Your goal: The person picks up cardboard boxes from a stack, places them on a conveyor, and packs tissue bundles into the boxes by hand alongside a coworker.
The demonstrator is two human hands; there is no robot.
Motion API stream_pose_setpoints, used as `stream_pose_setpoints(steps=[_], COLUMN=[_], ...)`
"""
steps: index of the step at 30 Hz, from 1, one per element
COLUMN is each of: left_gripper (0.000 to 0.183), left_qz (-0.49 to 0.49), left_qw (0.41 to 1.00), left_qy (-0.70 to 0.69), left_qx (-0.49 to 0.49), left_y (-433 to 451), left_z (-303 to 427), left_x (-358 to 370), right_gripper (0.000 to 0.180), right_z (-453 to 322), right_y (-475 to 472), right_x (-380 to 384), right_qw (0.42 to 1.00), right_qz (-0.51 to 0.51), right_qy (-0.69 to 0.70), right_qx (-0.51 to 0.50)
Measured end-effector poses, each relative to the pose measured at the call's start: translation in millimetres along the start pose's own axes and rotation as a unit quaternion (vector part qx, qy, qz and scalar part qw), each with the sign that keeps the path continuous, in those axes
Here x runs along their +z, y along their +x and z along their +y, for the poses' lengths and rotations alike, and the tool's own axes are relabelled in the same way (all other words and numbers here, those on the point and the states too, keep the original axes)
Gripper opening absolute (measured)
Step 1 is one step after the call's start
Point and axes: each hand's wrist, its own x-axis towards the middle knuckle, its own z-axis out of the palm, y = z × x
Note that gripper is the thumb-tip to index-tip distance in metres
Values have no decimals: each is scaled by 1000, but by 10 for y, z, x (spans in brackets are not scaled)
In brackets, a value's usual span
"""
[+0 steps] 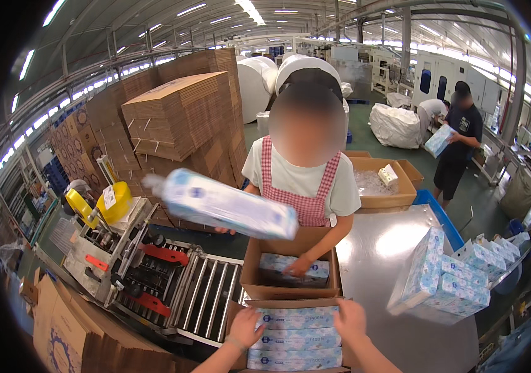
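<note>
Directly before me is an open cardboard carton. Three blue-and-white wrapped tissue packs are visible in it, lying in parallel rows. My left hand grips the carton's left edge near the far corner, its thumb over the inside. On the opposite edge, my right hand holds the right side, fingertips by the end of the farthest pack. Beyond stands a second open carton with similar packs inside. A co-worker's hand reaches into it, while their other hand supports a blurred, tilted tissue bundle.
A roller conveyor and a tape sealing machine stand at left. Flat cartons lean at lower left. Wrapped packs are stacked on the metal table at right. Another person carries a pack behind it.
</note>
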Motion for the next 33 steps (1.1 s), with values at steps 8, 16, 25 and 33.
stream_pose_setpoints(steps=[8, 16, 25, 33], left_gripper=[46, 38, 84, 100], left_qz=[-93, -117, -365, -242], left_qw=[933, 961, 901, 970], left_qy=[-89, -35, -144, 27], left_qx=[-336, -247, -183, -24], left_y=[-742, -1063, -1326, -626], left_z=[-309, -2188, -2573, -2840], left_x=[-94, -637, -1352, -1499], right_gripper=[38, 57, 73, 91], right_z=[476, -710, -2658, -2090], right_y=[-704, -668, -283, 170], right_x=[322, 1184, 2900, 3588], right_qw=[887, 840, 976, 832], right_qz=[-288, -335, -216, -554], right_qy=[-55, 34, 0, 5], right_qx=[357, 426, 14, -25])
